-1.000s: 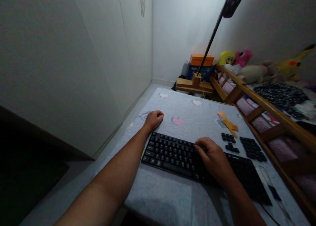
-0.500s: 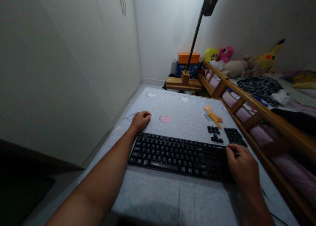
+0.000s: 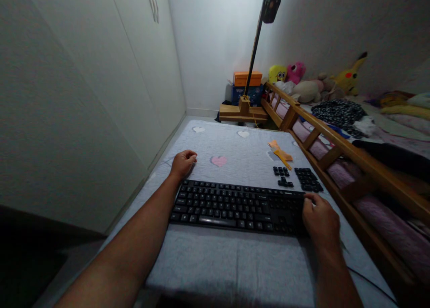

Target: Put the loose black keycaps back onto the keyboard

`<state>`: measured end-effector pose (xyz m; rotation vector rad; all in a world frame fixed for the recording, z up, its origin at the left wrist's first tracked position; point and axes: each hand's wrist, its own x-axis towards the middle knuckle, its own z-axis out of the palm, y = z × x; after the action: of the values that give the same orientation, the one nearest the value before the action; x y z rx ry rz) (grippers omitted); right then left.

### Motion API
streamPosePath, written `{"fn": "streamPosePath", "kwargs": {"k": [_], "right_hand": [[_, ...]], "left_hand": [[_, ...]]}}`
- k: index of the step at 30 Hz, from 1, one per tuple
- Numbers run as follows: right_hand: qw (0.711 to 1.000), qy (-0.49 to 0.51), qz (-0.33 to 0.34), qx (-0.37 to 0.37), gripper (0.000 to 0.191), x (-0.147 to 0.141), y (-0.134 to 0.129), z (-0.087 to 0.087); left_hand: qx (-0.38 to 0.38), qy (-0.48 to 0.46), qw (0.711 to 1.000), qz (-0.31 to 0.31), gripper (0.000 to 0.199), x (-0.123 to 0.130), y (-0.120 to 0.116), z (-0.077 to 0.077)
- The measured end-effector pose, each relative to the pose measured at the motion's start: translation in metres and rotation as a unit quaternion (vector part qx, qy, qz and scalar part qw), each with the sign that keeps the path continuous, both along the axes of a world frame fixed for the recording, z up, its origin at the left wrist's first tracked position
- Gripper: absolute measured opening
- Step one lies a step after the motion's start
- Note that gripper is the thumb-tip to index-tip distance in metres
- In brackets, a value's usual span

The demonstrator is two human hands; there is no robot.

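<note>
A black keyboard (image 3: 221, 207) lies on the grey cloth-covered table (image 3: 208, 254); its right part shows bare sockets without keycaps. My left hand (image 3: 183, 163) rests on the cloth just beyond the keyboard's far left corner, fingers curled together; whether something small is between them is hidden. My right hand (image 3: 320, 216) is closed on the keyboard's right end, thumb and finger at its far right corner. Loose black keycaps sit in two groups, a smaller group (image 3: 281, 171) and a larger block (image 3: 307, 179), behind the keyboard's right side.
A yellow-handled brush (image 3: 282, 159) lies on an orange cloth (image 3: 285, 155) behind the keycaps. A wooden bed rail (image 3: 336, 140) runs along the right side. White cabinet doors (image 3: 101, 97) stand at the left. A black cable (image 3: 371, 284) trails at the lower right.
The camera view has turned slightly right, so everything sits further left in the picture. Both hands keep nearly the same places beside the keyboard.
</note>
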<state>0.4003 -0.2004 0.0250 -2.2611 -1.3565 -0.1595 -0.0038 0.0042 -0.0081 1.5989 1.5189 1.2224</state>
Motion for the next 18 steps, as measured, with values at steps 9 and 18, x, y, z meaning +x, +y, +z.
{"fn": "streamPosePath", "kwargs": {"k": [9, 18], "right_hand": [[1.000, 0.014, -0.012, 0.003, 0.037, 0.003, -0.001, -0.006], [0.999, 0.024, -0.003, 0.036, 0.033, 0.003, 0.000, -0.011]], "left_hand": [[0.003, 0.000, 1.000, 0.018, 0.027, 0.002, -0.001, 0.002], [-0.013, 0.025, 1.000, 0.003, 0.026, 0.003, -0.001, 0.006]]}}
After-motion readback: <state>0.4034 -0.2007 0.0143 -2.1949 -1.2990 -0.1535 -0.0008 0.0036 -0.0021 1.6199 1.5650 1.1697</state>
